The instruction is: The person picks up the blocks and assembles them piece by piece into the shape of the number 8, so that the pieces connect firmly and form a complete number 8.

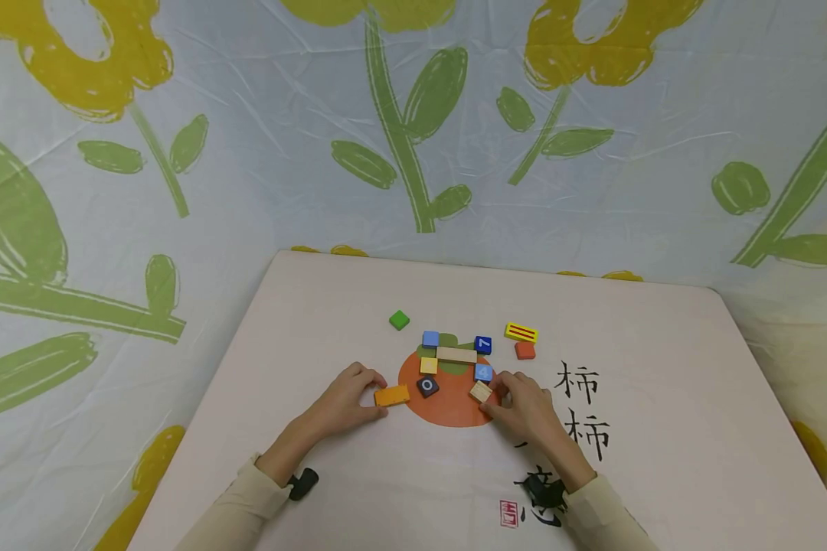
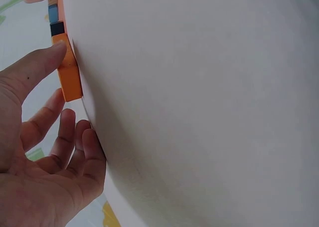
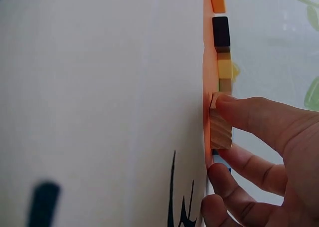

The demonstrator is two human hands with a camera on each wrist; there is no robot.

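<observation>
My left hand (image 1: 348,400) pinches an orange rectangular block (image 1: 392,396) at the left edge of the printed persimmon; in the left wrist view the thumb lies on that block (image 2: 70,72), the forefinger at its end. A plain wooden block (image 1: 481,392) is held between thumb and forefinger of my right hand (image 1: 526,405), low on the table. Between the hands lies a black block with a white ring (image 1: 427,386). Above it are a yellow block (image 1: 429,366), a light blue block (image 1: 430,339), a long wooden plank (image 1: 457,355), a dark blue "7" block (image 1: 483,345) and a blue "4" block (image 1: 482,373).
A green block (image 1: 400,320) lies at the back left. Further right are a yellow block with red stripes (image 1: 521,332) and a red block (image 1: 525,350). The pale tabletop (image 1: 675,398) bears printed black characters. A flowered cloth (image 1: 262,138) hangs behind.
</observation>
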